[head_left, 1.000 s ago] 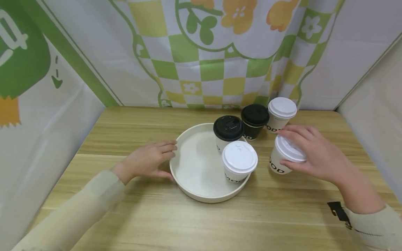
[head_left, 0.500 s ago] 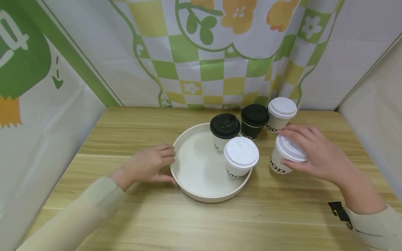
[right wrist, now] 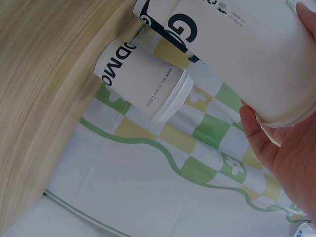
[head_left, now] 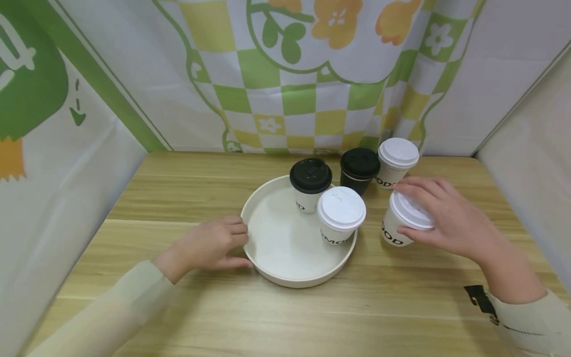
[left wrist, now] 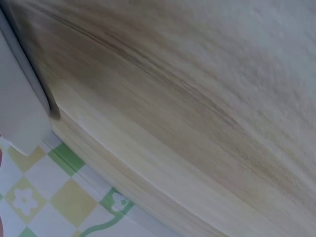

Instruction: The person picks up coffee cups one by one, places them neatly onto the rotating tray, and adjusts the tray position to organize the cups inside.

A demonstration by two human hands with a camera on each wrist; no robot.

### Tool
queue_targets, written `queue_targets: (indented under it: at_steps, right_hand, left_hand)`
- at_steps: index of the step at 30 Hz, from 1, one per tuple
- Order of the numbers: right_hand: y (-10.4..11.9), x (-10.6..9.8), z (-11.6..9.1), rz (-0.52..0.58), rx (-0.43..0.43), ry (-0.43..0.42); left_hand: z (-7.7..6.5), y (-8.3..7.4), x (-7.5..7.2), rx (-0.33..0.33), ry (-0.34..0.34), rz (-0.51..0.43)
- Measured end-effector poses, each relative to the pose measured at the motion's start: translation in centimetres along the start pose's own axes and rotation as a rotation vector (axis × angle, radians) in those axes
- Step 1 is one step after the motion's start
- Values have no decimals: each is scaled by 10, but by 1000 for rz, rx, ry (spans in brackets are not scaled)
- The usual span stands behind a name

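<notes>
In the head view my left hand point(head_left: 209, 248) holds the left rim of a round cream tray point(head_left: 285, 248), fingers over the edge and thumb low against its side. On the tray's right part stand a black-lidded paper cup point(head_left: 308, 201) and a white-lidded paper cup point(head_left: 341, 210). My right hand point(head_left: 446, 218) grips another white-lidded paper cup point(head_left: 394, 229) around its lid, to the right of the tray. That cup fills the upper right of the right wrist view, fingers at its lid. The left wrist view shows neither the left hand's grip nor the tray clearly.
Behind the tray stand a black paper cup point(head_left: 359, 171) and a white-lidded cup point(head_left: 394, 161), close together. The wooden table point(head_left: 312, 322) ends at a checked cloth point(head_left: 299, 106) at the back, with pale fabric walls on both sides.
The tray has turned counterclockwise; its black-lidded cup went left and back, its white-lidded cup back. My left hand slid toward the front with the rim. The right hand stays on its cup.
</notes>
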State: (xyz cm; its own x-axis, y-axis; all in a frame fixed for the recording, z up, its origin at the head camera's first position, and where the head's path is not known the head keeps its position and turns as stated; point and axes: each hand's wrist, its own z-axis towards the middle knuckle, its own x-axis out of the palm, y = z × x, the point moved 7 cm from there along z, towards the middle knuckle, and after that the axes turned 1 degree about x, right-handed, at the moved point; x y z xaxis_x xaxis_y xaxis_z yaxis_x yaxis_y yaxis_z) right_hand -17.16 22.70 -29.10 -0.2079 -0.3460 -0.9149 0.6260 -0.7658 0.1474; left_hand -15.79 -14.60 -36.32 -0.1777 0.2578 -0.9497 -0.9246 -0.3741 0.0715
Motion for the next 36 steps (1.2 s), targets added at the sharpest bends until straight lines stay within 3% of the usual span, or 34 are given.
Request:
queue_targets:
  at_steps: [6,15,23,29,36]
  right_hand:
    - [1,1,0,-2,-8,-2]
    - [4,0,1,-3,-10,-2]
    - [6,1,1,-6,-8,3]
    - [6,1,1,-4,-10,-1]
    - [9,0,2,-5,-24,-2]
  left_hand:
    - [2,-10,2,6,17,22]
    - [2,-15,3,-7,-9,-5]
    - [-8,13,2,-102,2,-17]
    - [-9,40,7,-186,105,-36]
    - [-8,45,8,-200,130,-61]
